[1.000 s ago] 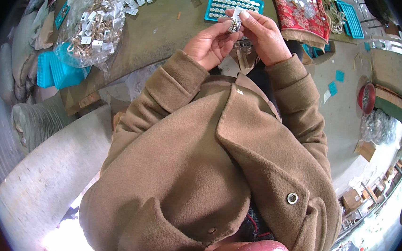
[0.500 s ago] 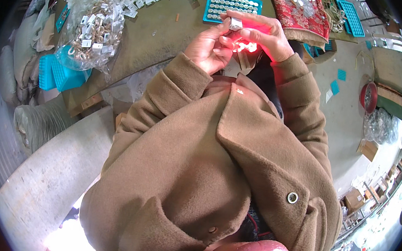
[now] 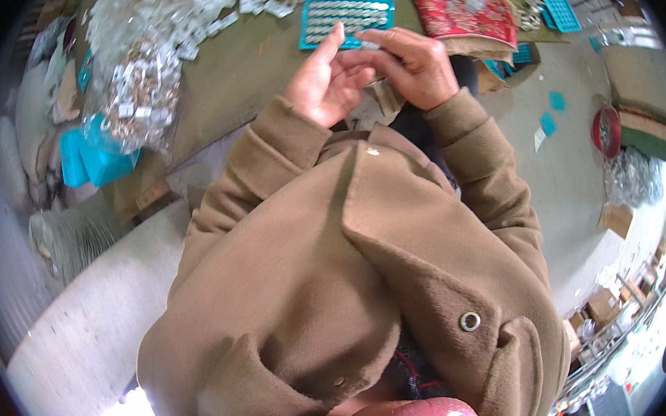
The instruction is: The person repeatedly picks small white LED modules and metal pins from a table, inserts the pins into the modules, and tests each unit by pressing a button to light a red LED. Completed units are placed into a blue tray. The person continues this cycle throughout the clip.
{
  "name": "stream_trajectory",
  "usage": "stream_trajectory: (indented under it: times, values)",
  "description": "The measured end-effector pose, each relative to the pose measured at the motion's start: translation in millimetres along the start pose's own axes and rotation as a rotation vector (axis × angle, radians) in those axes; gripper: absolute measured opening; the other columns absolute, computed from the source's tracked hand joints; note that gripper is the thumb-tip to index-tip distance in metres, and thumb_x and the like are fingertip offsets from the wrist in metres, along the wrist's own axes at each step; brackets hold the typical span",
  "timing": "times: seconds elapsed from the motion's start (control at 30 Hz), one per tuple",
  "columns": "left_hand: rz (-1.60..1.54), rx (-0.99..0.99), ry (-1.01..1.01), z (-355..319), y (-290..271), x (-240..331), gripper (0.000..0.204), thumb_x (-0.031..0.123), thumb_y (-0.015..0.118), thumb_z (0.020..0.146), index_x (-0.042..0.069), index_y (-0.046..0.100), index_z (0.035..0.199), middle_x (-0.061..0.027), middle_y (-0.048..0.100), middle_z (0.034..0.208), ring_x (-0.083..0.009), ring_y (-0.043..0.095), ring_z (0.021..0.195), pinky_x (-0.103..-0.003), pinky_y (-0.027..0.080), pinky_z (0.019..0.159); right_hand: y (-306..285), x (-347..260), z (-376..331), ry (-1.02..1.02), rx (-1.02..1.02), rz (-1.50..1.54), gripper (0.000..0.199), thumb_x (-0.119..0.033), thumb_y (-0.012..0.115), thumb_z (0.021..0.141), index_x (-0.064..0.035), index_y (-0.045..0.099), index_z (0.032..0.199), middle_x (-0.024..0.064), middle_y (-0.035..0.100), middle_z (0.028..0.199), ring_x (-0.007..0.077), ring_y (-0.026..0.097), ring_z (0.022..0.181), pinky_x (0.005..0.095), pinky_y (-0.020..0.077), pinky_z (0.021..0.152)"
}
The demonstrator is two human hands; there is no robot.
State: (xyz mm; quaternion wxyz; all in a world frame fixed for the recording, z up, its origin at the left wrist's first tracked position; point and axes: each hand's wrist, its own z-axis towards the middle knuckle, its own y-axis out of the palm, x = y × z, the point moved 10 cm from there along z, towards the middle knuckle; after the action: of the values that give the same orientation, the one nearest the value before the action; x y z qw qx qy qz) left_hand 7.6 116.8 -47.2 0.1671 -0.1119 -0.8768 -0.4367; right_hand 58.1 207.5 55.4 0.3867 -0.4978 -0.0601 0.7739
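Observation:
My left hand (image 3: 324, 86) is raised over the near edge of the table, its thumb stretched up and apart from the loosely curled fingers. I see nothing gripped in it. Right beside it, my right hand (image 3: 416, 64) pinches a small white block (image 3: 369, 45) between thumb and fingers. The fingers of both hands meet under this piece, so its lower part is hidden. Just beyond the hands lies a turquoise tray (image 3: 306, 27) with rows of small round pale pieces.
White tags (image 3: 169, 0) heap at the far left beside a clear bag (image 3: 143, 91) of chain and tags. Turquoise trays (image 3: 94, 159) hang low at the left. A red patterned cloth (image 3: 465, 19) lies far right; a red bowl (image 3: 606, 132) stands beyond the table.
The red glow over my right hand is gone. My left thumb has spread upward. The white block has tilted and sits lower between the hands. The whole view has shifted slightly.

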Motion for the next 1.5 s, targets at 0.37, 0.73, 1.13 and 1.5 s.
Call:
stream_trajectory:
  times: [0.37, 0.73, 1.13, 1.5]
  values:
    - [0.703, -0.125, 0.295, 3, 48, 11, 0.023, 0.015, 0.06, 0.093, -0.001, 0.067, 0.108, -0.0046, 0.069, 0.092, -0.0006, 0.055, 0.069, -0.014, 0.041, 0.057, -93, 68, -42, 0.426, 0.296, -0.152, 0.014, -0.014, 0.069, 0.084, -0.0052, 0.07, 0.095, 0.012, 0.069, 0.085, 0.0195, 0.069, 0.074, 0.0285, 0.0534, 0.068]
    - [0.64, -0.122, 0.287, 14, 61, 11, 0.025, 0.017, 0.057, 0.094, -0.003, 0.066, 0.107, 0.0002, 0.06, 0.079, -0.0051, 0.058, 0.064, -0.02, 0.051, 0.064, -81, 116, -23, 0.579, 0.04, -0.691, 0.026, -0.034, 0.066, 0.083, -0.0127, 0.07, 0.096, 0.0091, 0.068, 0.092, 0.0303, 0.066, 0.086, 0.0396, 0.0511, 0.075]
    - [0.348, -0.096, 0.066, 23, 29, -4, 0.041, 0.031, 0.043, 0.102, -0.002, 0.056, 0.123, -0.0036, 0.066, 0.091, -0.0087, 0.06, 0.074, -0.028, 0.055, 0.074, -82, 94, -38, 0.578, 0.456, 0.403, 0.008, -0.007, 0.063, 0.09, 0.0002, 0.068, 0.091, 0.0094, 0.071, 0.091, 0.0125, 0.068, 0.078, 0.0236, 0.0554, 0.071]
    - [0.056, -0.219, 0.16, 5, 36, 0, 0.023, 0.023, 0.055, 0.098, 0.006, 0.059, 0.113, -0.0056, 0.063, 0.093, -0.0097, 0.056, 0.07, -0.031, 0.054, 0.074, -13, 43, -27, 0.443, 0.322, 0.678, 0.01, -0.005, 0.063, 0.09, 0.0009, 0.064, 0.099, 0.0064, 0.069, 0.1, 0.0101, 0.062, 0.092, 0.0242, 0.0508, 0.083]
